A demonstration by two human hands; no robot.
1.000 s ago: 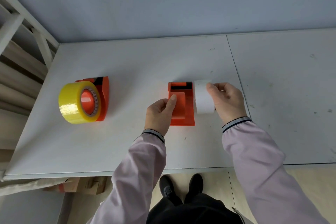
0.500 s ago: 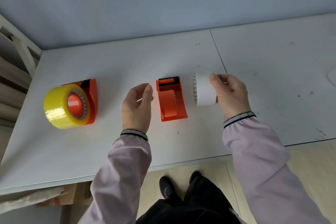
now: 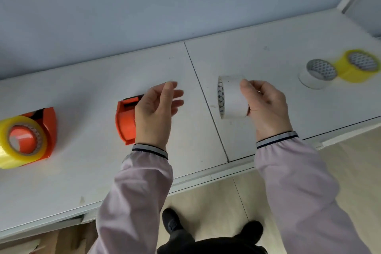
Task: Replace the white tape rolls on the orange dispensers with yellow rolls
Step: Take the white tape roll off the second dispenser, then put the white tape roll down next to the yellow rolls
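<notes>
Tape roll, white (image 3: 234, 98), sits in my right hand (image 3: 268, 107): thumb on its front face, the other fingers (image 3: 260, 88) curled behind, roll on edge and lifted off the white table (image 3: 86, 171). My left hand (image 3: 153, 113) is loose and open, grasping nothing, fingers spread above the bare orange dispenser (image 3: 126, 119), which lies just under and left of my palm. Well left of those fingers, a second orange dispenser (image 3: 48, 128) carries a yellow roll (image 3: 14, 144). Well right of my right fingers, another white roll (image 3: 315, 74) lies flat, touching a loose yellow roll (image 3: 357, 66), both blurred. Pink sleeves (image 3: 140, 187) cover both arms.
</notes>
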